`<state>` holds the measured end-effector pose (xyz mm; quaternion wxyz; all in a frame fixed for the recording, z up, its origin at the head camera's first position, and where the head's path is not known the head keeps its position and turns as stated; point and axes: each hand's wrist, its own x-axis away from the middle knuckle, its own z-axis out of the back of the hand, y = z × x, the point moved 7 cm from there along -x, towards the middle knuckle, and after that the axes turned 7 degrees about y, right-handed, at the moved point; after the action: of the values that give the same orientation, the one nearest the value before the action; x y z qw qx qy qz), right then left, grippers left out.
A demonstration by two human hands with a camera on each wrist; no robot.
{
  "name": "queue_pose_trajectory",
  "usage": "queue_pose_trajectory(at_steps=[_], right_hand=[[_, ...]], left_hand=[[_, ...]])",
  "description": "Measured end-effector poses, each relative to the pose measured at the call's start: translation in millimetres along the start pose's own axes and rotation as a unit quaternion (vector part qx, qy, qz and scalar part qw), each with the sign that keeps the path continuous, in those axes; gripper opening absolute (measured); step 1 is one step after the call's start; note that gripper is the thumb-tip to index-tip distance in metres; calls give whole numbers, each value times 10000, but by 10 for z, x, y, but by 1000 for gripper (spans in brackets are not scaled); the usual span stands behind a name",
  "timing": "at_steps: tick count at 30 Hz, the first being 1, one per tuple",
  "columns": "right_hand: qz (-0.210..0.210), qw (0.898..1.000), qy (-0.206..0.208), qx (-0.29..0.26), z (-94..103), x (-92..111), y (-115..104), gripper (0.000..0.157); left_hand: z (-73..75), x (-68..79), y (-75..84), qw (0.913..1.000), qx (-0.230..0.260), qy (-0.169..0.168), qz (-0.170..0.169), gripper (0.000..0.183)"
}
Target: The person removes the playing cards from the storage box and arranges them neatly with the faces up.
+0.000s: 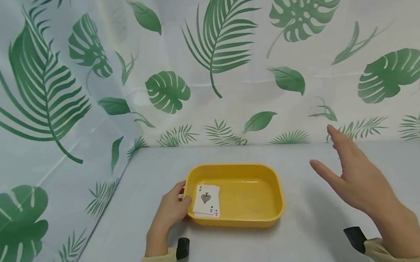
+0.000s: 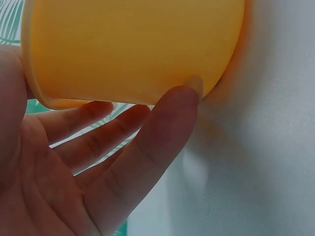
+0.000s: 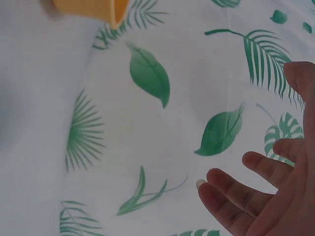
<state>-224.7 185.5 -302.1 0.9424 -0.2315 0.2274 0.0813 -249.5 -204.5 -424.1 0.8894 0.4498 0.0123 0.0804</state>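
A shallow yellow plastic tray [image 1: 250, 193] with rounded corners sits on the table. My left hand [image 1: 172, 206] grips its left end, the thumb at the rim and the fingers against the outer wall. The left wrist view shows the fingertips [image 2: 179, 105] touching the yellow wall close to the tabletop. Inside the tray, at its left end, lies a small stack of playing cards [image 1: 207, 200] with an ace of spades face up on top. My right hand [image 1: 363, 178] is raised to the right of the tray, holding nothing, fingers extended and thumb spread.
A pale table [image 1: 243, 254] runs back to a white curtain [image 1: 238, 106] printed with green leaves. More of this curtain borders the left side. Black wrist straps [image 1: 182, 248] show at the sleeve cuffs.
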Motion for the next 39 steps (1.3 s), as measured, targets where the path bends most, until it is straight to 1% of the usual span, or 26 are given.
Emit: queue_pose_trajectory(at_steps=[6, 10, 14, 24, 32, 36, 39], right_hand=[[380, 9988, -181, -248, -131, -128, -299, 91], [537, 9976, -285, -324, -224, -194, -448, 91], [600, 9971, -334, -342, -295, -251, -532, 90], [683, 9962, -360, -394, -381, -374, -695, 90], [978, 9931, -364, -530, -482, -471, -939, 88], [981, 9925, -433, -593, -553, -506, -989, 86], [956, 9921, -558, -585, -629, -534, -1031, 86]], left_hand=[[-2, -13, 9, 9998, -122, -83, -163, 52], [-12, -14, 20, 9996, -157, -75, -208, 53], [-23, -16, 19, 9996, -174, -82, -193, 53], [-18, -40, 18, 9996, -195, -135, -120, 53], [-2, -59, 11, 9992, -247, -137, -272, 52], [5, -60, 24, 9989, -277, -109, -358, 50], [15, -53, 23, 9987, -302, -111, -392, 50]])
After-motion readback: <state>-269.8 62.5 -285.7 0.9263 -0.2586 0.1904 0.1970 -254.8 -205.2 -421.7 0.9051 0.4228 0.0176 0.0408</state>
